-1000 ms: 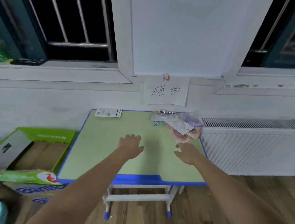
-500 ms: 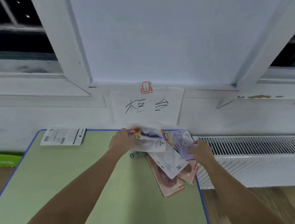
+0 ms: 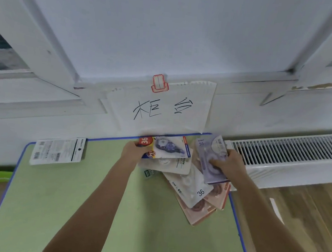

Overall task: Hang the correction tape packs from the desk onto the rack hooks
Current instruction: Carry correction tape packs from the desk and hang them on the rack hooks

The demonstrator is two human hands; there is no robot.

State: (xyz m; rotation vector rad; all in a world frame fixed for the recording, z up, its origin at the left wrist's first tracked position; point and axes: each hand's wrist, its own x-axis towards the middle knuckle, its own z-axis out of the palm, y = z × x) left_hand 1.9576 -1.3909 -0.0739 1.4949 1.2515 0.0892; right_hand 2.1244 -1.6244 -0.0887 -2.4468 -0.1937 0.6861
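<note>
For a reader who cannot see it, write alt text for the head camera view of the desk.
A person's left hand grips a blue-printed correction tape pack and the right hand grips a purple pack, both at a pile of packs at the green desk's far right. One white pack lies apart, far left, below a handwritten paper sign.

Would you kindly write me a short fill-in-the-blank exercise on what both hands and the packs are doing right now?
1. The left hand grips the pack with the red round sticker reading ____.
2. The right hand holds the ____ card pack.
3. One white barcoded pack lies alone near the green desk's far ____ corner.

Missing words: 36; purple; left
</note>
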